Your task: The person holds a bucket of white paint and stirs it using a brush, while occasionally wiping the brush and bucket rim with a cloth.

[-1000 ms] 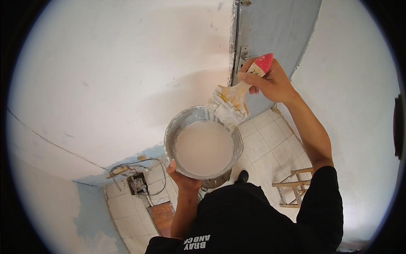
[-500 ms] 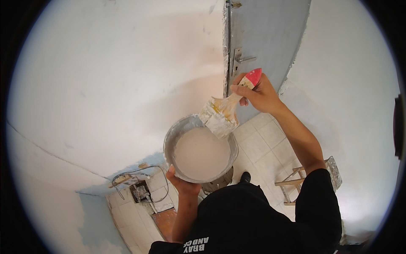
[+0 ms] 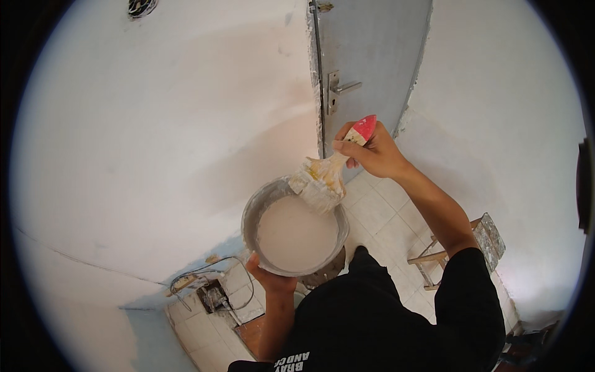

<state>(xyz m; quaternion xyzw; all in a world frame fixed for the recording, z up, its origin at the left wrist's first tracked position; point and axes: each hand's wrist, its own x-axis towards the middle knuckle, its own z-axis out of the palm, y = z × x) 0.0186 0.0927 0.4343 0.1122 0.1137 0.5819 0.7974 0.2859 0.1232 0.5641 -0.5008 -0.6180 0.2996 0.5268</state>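
My left hand [image 3: 271,277] grips the lower left rim of a grey, paint-smeared bowl [image 3: 250,218]. Pale, creamy liquid paint [image 3: 297,235] fills much of it. Above the bowl's far right rim, my right hand [image 3: 372,152] is closed around the handle of a wide paintbrush [image 3: 321,184]. The handle is wooden with a red end. Wet off-white paint coats its bristles, which point down toward the bowl and overlap its rim in the picture. Whether they touch the rim, I cannot tell.
Ahead is a pale, patchy wall [image 3: 155,136] beside a grey door [image 3: 378,56] with a metal handle [image 3: 343,87]. A paint-spattered wooden stool [image 3: 489,239] stands at right. Looped cable [image 3: 232,260] lies low at left. Light tiles [image 3: 396,248] cover the floor.
The brush in my right hand has moved slightly down and toward me, its bristles lower at the bowl's rim. The view has shifted, bringing a round wall opening into sight at upper left.
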